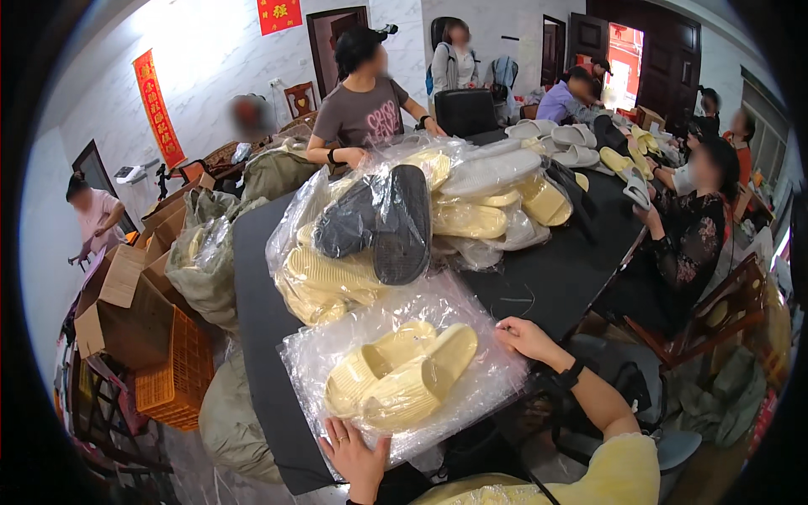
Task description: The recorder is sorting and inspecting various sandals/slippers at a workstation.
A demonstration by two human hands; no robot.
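Yellow sleeve [619,471] fabric is filling the lower edge, close to the camera, with the wearer's left hand [353,459] spreading its fingers wide over the near edge of a stack of clear plastic bags [497,379]. The right hand [530,343] is curling its fingers at the stack's right edge; whether it is pinching film, I cannot tell. Between the hands, a pair of pale yellow ribbed slide slippers [453,362] is lying amid the glossy film, on or inside the top bag. Black covering is stretching over the long table [261,278], where a heap of bagged slippers [475,220] is rising just beyond, a dark grey pair [358,220] topping it. Loose grey slippers [575,136] are lying farther along. To the left, an orange plastic crate [181,366], a cardboard carton [126,303] and a bulging green sack [206,269] are crowding the table's side. Several co-workers are standing or sitting around the room. On the marble-veined wall [219,50], a tall red banner [158,109] is showing gold characters, and a red paper [279,14] is bearing more. Pink lettering [380,119] is marking a co-worker's brown T-shirt [349,118].
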